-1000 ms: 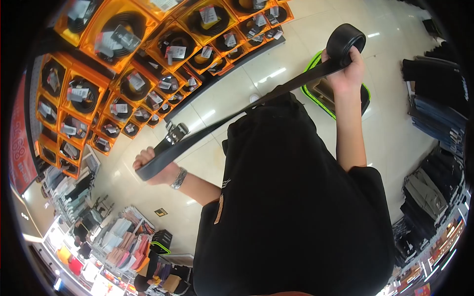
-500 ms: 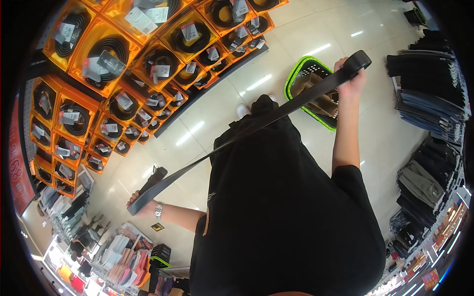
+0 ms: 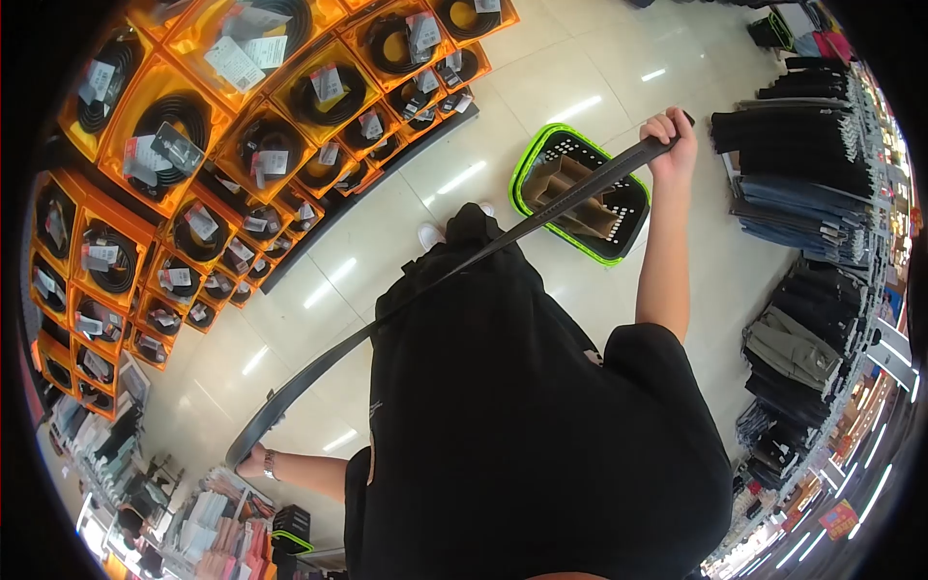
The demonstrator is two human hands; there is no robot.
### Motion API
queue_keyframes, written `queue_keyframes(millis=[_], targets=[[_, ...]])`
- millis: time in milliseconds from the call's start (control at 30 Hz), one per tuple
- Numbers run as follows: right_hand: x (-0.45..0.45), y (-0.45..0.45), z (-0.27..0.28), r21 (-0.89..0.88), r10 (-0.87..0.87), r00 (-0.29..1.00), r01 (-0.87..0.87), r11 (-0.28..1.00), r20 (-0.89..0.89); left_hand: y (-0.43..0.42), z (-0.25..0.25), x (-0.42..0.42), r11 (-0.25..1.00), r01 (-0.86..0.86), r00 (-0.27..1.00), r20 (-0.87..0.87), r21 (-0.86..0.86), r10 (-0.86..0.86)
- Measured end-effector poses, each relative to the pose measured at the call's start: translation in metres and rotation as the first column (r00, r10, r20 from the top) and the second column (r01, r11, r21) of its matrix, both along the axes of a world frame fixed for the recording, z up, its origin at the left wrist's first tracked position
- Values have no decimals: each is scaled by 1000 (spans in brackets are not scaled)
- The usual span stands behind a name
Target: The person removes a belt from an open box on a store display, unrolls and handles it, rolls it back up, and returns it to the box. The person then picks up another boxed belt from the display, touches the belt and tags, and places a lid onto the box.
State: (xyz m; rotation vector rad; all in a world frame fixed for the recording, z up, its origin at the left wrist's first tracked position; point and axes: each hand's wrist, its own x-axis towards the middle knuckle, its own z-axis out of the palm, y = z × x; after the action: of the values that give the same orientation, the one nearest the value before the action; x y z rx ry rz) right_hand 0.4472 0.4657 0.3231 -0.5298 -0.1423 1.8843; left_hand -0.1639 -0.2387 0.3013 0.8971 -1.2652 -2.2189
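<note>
Both hands (image 3: 675, 147) clasp the dark belt (image 3: 541, 220), which stretches diagonally between them.

So the big thing in this shop is a display of glossy orange square compartments (image 3: 126, 215), loads of them in rows, with a black base strip (image 3: 372, 198) along the bottom. The floor in front of it is shiny cream tile (image 3: 300, 348) with thin joints, and long white light reflections (image 3: 461, 177) streak across it. Straight across from the display there's a long run of black and blue trousers (image 3: 793, 126) packed tight, one grey pair (image 3: 793, 348) among them. Behind those, well away from the display, bright white strip lights (image 3: 875, 501) and a red-and-yellow sign (image 3: 838, 519). Past the display's end: pink and white garments (image 3: 222, 536).
</note>
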Motion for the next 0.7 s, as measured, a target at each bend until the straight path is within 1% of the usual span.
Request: queue_keyframes(millis=[33, 67, 100, 133, 167, 200, 233, 267, 300, 367, 400, 433, 467, 500, 533, 567, 600, 633, 667, 700], targets=[[1, 2, 3, 51, 49, 998, -47, 998, -42, -31, -15, -4, 970, 243, 956, -165, -24, -243], [1, 2, 8, 102, 100, 992, -91, 991, -83, -58, -29, -11, 972, 235, 958, -166, -23, -235], [0, 4, 16, 113, 108, 988, -95, 989, -112, -87, -45, -23, 844, 416, 842, -209, -338, -498], [-3, 3, 26, 111, 112, 988, -100, 989, -110, -97, -51, -34, 759, 602, 638, -422, -247, -644], [-5, 2, 38, 131, 106, 980, -85, 988, -166, -105, -57, -43, 586, 791, 396, -586, -173, -707], [-7, 1, 51, 151, 100, 970, -68, 986, -220, -96, -57, -41, 670, 687, 464, -541, -280, -702], [-10, 0, 64, 173, 91, 966, -50, 984, -241, -86, -57, -40, 751, 545, 586, -472, -372, -659], [-13, -2, 76, 186, 89, 963, -41, 982, -255, -64, -52, -32, 780, 413, 691, -396, -470, -604], [-14, -3, 85, 196, 90, 958, -37, 980, -271, -35, -44, -20, 768, 312, 766, -331, -559, -552], [-20, -8, 103, 206, 90, 956, -32, 978, -280, 9, -31, 1, 681, 188, 874, -195, -708, -445], [-24, -11, 111, 205, 89, 944, -23, 978, -319, 27, -29, 11, 632, 173, 905, -132, -755, -405], [-28, -15, 118, 205, 88, 929, -14, 979, -358, 40, -29, 19, 608, 199, 920, -68, -768, -386], [-30, -18, 123, 206, 87, 930, -13, 978, -356, 54, -28, 26, 603, 260, 915, -8, -754, -404], [-31, -20, 127, 185, 45, 908, 37, 982, -417, 52, -38, 24, 654, 429, 871, 95, -622, -482], [-35, -25, 134, 162, 3, 880, 84, 983, -476, 50, -47, 21, 675, 572, 810, 195, -466, -553], [-40, -30, 144, 127, -38, 864, 117, 985, -502, 52, -61, 20, 556, 694, 714, 334, -458, -615], [-43, -33, 151, 161, -20, 863, 118, 980, -505, 54, -76, 17, 427, 798, 598, 468, -425, -651], [-47, -37, 158, 175, -9, 857, 116, 978, -515, 68, -80, 21, 217, 884, 434, 556, -413, -709], [-53, -40, 163, 187, 1, 850, 115, 975, -527, 84, -87, 25, -5, 925, 259, 639, -381, -725], [-59, -44, 168, 190, 3, 849, 115, 975, -529, 116, -76, 44, -86, 930, 179, 644, -357, -744]])
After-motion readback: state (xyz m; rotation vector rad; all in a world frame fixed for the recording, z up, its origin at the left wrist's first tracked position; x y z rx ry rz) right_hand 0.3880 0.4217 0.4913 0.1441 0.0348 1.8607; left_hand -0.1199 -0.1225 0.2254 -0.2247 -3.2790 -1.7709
